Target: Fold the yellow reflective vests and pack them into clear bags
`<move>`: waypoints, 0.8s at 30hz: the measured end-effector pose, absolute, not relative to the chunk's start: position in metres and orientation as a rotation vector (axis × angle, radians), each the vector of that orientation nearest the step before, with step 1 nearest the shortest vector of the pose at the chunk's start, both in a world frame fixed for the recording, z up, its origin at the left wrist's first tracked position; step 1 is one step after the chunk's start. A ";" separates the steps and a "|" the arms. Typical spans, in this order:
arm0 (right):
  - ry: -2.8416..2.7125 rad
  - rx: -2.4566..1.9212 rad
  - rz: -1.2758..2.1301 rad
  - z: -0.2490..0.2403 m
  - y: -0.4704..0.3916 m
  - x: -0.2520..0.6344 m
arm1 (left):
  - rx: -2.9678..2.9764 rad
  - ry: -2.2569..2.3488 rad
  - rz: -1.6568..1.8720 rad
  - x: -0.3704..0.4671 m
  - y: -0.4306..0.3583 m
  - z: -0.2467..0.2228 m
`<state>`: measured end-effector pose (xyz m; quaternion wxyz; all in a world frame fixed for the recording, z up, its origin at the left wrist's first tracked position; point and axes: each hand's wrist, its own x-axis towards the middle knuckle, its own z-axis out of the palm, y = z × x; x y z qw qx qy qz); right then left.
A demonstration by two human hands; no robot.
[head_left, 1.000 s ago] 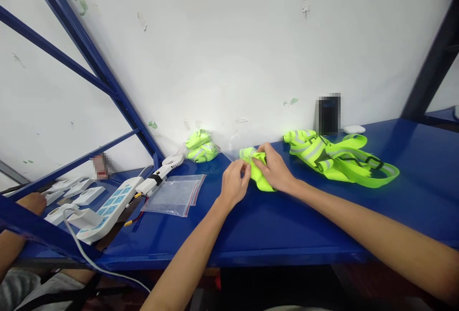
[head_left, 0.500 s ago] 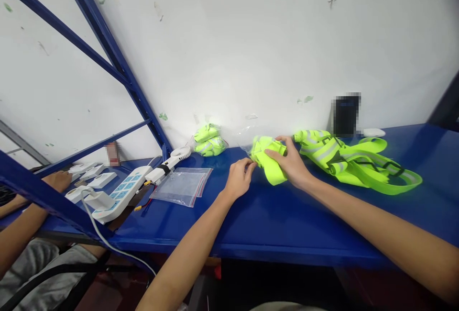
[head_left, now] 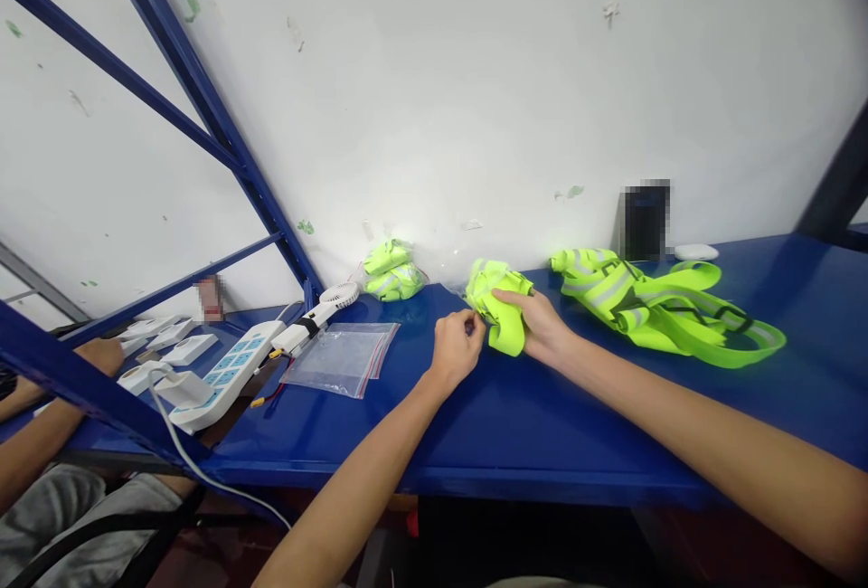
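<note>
The right hand [head_left: 539, 327] has closed round the folded hi-vis vest [head_left: 500, 298] and drawn it slightly nearer than a moment ago, on the blue shelf [head_left: 576, 416] at twelve o'clock. The left hand [head_left: 456, 351] still pinches its left edge, fingers curled. The zip bags [head_left: 341, 358] lie at ten o'clock, the loose vests [head_left: 661, 308] at two.

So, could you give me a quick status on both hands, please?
Right hand grips folded vest. Left hand pinches its edge. Loose vest lies alongside, apart.
</note>
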<state>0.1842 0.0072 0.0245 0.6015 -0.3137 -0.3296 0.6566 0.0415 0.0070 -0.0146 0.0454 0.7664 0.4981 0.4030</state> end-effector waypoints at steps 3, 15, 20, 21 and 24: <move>-0.701 -0.715 1.593 0.021 0.012 0.187 | 2.304 1.422 1.183 0.046 0.008 -0.017; -1.121 -0.812 0.959 -0.003 0.030 0.180 | 2.501 1.261 1.280 0.051 -0.002 -0.011; -1.215 -0.760 1.242 -0.003 0.029 0.194 | 2.460 1.345 1.218 0.044 0.004 -0.014; -1.242 -0.741 1.301 -0.001 0.028 0.197 | 2.434 1.361 1.216 0.043 0.005 -0.015; -1.276 -0.767 1.290 0.002 0.025 0.199 | 2.423 1.381 1.205 0.042 0.005 -0.016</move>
